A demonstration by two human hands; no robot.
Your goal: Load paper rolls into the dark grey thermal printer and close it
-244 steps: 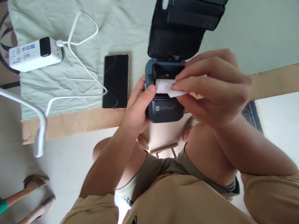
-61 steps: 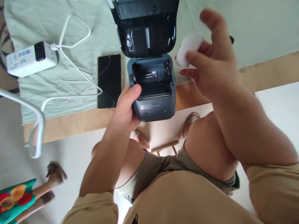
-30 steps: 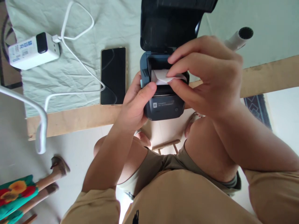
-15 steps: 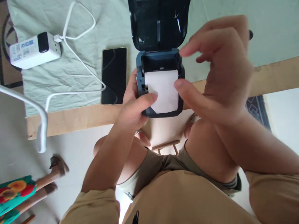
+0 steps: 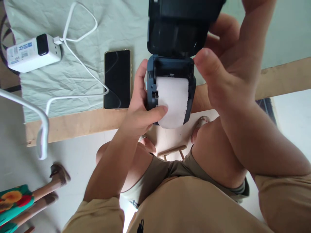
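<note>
A small dark blue-black label printer (image 5: 150, 71) is held over the table's front edge, its lid (image 5: 178, 35) swung open away from me. White paper (image 5: 172, 97) comes out of its compartment and hangs over the front rim. My left hand (image 5: 141, 110) grips the printer from the left, the thumb pressing on the paper. At the lid's right side is my right hand (image 5: 230, 61). Some of its fingers reach behind the lid and its thumb is by the lower right corner, near the hinge. The exact finger contact there is partly hidden.
A phone (image 5: 117, 79) lies left of the printer on the green cloth (image 5: 80, 81). Farther left is a white power bank (image 5: 34, 53) with a white cable (image 5: 73, 53) plugged in. The wooden table edge (image 5: 80, 123) runs in front. Another person's legs (image 5: 46, 191) show lower left.
The right hand has gone from beside the compartment up to the lid. The printer has shifted slightly right, the lid is tilted differently, and the paper now reaches farther over the front rim.
</note>
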